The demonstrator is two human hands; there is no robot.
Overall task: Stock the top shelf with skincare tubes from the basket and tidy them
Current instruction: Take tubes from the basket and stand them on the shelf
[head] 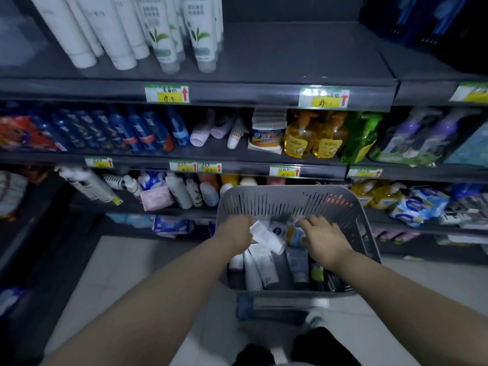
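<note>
**Both hands down in the basket, tubes right under them**

Head view: your left hand (pixel 233 235) and right hand (pixel 326 240) both reach into the grey basket (pixel 287 200), which sits low in front of you, below the shelves. A white tube (pixel 266 236) lies tilted between the hands, long axis running from upper left to lower right, cap end lower right. Its upper end touches your left hand, so left is nearer; whether those fingers have closed on it I cannot tell. Your right hand is spread flat, palm down, fingers apart, over the pile with nothing held.

Basket contents: more tubes (pixel 260 269) lying mostly lengthwise toward you, white and grey-blue, loosely heaped.

Top shelf (pixel 290 54), up and away from you: white tubes and leaf-print tubes (pixel 161 35) stand cap-down at the left; the right part is bare. The coming lift goes up and forward.
</note>
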